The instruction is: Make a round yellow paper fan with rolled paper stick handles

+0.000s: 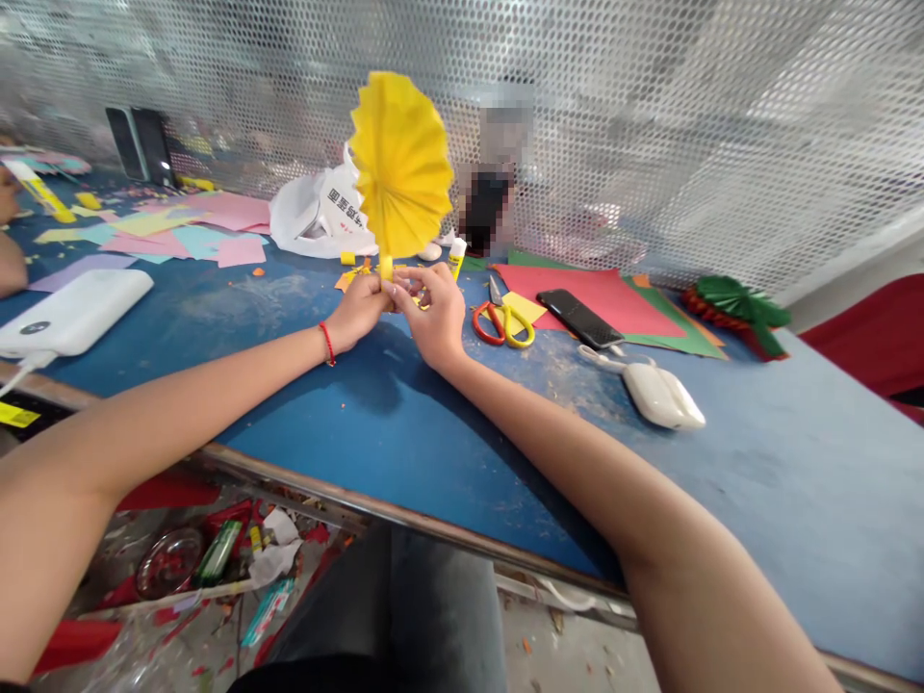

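Because it looks to be thin pleated paper, the yellow fan (408, 168) should be very light, and its weight will hardly trouble either hand. It stands upright at about twelve o'clock from the person, its pleated head raised well above the blue worktop (303, 404) and its narrow stem (386, 268) running down between the hands. The left hand (359, 313) has its grip closed on the foot of that stem. The right hand (439, 313) curls in from three o'clock, its fingertips at the same spot, but whether its grip pinches the paper or merely steadies it I cannot tell.

The stem seems the stiffest part and the best place to take hold, with a light pinch just below where the pleats gather. The broad head is likely springy and easily bent; squeezing it from nine and three o'clock would probably crush the folds, and tugging at its rim might tear it or pull it from the stem. Dry paper should not slip much, though any glue on it could stick to the fingers. The glue stick (457, 258) stands just beside the right hand, towards one o'clock. The scissors (503, 323) lie near that hand at three o'clock, so the delicate pleats are best kept away from their blades.
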Action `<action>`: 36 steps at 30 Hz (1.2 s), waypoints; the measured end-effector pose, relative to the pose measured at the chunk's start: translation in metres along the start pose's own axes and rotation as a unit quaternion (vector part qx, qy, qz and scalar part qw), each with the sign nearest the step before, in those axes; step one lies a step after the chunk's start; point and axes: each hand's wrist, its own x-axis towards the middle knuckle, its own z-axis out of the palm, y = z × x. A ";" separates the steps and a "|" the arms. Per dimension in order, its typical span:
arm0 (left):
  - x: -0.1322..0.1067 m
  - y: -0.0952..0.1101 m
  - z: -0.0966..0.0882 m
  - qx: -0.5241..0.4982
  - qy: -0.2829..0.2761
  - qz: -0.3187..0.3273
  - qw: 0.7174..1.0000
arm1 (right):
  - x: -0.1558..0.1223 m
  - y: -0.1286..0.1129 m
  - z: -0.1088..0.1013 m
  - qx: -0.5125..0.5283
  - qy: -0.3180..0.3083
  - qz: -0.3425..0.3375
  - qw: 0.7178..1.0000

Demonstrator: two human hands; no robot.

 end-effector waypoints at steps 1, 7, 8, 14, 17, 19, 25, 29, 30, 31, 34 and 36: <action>0.000 0.000 0.000 0.001 0.016 0.002 1.000 | -0.001 0.002 0.000 0.012 0.000 -0.004 1.000; 0.000 0.007 -0.002 0.002 0.073 -0.033 0.997 | 0.000 0.014 0.006 0.051 0.027 0.022 0.998; 0.000 0.009 -0.003 0.004 0.085 -0.033 0.996 | 0.001 0.017 0.007 0.054 0.030 0.030 0.998; -0.003 0.019 0.000 0.005 0.115 -0.035 0.993 | 0.004 0.027 0.014 0.102 0.021 0.048 0.993; -0.005 0.020 0.003 0.014 0.112 -0.039 0.993 | 0.002 0.029 0.016 0.126 -0.004 0.034 0.991; -0.006 0.018 0.004 0.020 0.116 -0.029 0.993 | 0.001 0.029 0.016 0.146 -0.021 0.032 0.988; -0.004 0.010 0.005 0.031 0.144 0.050 0.988 | 0.001 0.026 0.016 0.160 -0.047 0.042 0.985; -0.004 0.008 0.004 0.066 0.161 0.082 0.981 | 0.000 0.027 0.017 0.157 -0.066 0.043 0.984; -0.004 0.007 0.004 0.070 0.163 0.084 0.981 | 0.000 0.027 0.018 0.157 -0.072 0.041 0.984; -0.004 0.007 0.005 0.070 0.162 0.085 0.981 | -0.001 0.027 0.018 0.156 -0.078 0.040 0.984; -0.006 0.008 0.008 0.053 0.155 0.085 0.983 | -0.001 0.028 0.019 0.146 -0.087 0.044 0.984; -0.008 0.009 0.010 0.054 0.150 0.083 0.984 | -0.001 0.027 0.019 0.133 -0.081 0.048 0.987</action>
